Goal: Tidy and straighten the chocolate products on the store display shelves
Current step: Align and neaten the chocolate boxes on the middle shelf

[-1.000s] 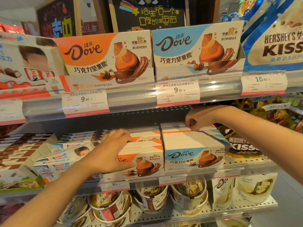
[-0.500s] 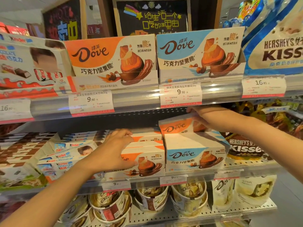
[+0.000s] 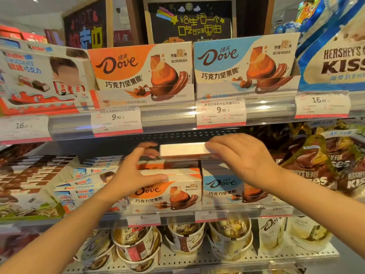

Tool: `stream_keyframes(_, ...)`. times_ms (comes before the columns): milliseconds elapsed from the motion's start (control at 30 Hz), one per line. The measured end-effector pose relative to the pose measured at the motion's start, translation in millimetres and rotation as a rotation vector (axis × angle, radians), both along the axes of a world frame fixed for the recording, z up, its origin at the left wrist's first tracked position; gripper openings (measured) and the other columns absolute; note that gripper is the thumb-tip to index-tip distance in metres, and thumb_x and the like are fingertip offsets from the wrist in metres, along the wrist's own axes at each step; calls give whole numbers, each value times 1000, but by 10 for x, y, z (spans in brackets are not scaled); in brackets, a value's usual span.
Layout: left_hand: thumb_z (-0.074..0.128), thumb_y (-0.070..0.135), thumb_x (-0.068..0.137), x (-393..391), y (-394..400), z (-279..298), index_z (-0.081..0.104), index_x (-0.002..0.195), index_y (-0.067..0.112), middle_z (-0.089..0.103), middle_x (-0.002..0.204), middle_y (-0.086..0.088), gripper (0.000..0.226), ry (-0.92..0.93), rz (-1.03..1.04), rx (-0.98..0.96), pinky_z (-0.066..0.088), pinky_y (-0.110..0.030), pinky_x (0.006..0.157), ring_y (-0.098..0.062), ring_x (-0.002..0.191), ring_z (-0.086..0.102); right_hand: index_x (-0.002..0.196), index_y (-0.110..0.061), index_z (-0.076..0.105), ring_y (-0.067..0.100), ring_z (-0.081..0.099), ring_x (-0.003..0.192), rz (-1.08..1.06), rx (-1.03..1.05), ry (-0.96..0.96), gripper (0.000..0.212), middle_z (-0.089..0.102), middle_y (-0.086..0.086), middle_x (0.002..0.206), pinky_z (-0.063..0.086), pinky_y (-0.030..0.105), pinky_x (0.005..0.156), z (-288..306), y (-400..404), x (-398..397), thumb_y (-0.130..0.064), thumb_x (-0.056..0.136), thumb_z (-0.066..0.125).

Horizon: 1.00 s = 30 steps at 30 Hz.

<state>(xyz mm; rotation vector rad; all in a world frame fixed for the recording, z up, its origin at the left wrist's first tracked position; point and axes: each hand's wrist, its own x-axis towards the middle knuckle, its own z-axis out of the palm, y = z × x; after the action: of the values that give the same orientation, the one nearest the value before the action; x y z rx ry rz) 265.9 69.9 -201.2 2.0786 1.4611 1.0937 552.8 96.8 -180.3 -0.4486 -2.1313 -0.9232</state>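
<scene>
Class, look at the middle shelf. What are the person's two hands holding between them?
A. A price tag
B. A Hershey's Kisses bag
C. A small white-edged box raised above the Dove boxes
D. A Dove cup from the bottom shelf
C: the left hand and right hand hold a small box by its two ends, above the orange Dove boxes.
</scene>
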Motion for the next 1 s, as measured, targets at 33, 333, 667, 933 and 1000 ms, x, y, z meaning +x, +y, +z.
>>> stream_keyframes(33,78,40,59,-1,-16,13,35,112,51,51,103,41,69,9,9,-11,43,-3,74,22,100,47,112,-7,59,25,66,85,11,-10,-24,20,69,12,101,53,34,68,23,9,-81,-13,92,57)
stream_keyframes(333,78,23,69,-120,-123,42,44,117,42,54,110,26,62,-56,10,0,48,-7,77,9,102,54,110,-9,67,26,68,79,88,-199,-217,30,70,9,97,56,36,54,207,59,-551,-15,81,60)
stream_keyframes(667,65,12,83,-343,-80,231,55,93,38,62,88,27,30,64,68,137,43,-2,68,17,88,56,133,-22,44,14,56,109,-19,-974,23,48,56,-3,125,51,33,89,312,196,-393,-30,88,60)
stream_keyframes(933,63,24,86,-468,-52,338,55,121,22,58,107,18,35,257,45,84,43,-8,79,4,94,56,131,-24,44,-1,54,102,130,-1101,94,44,52,-11,124,49,16,85,-25,220,-389,-12,90,57)
stream_keyframes(1000,60,46,82,-459,-43,331,51,113,35,56,106,23,34,268,2,75,47,-11,79,7,96,56,132,-23,44,2,50,112,101,-1065,68,43,51,-8,130,48,21,90,-98,242,-372,-13,92,54)
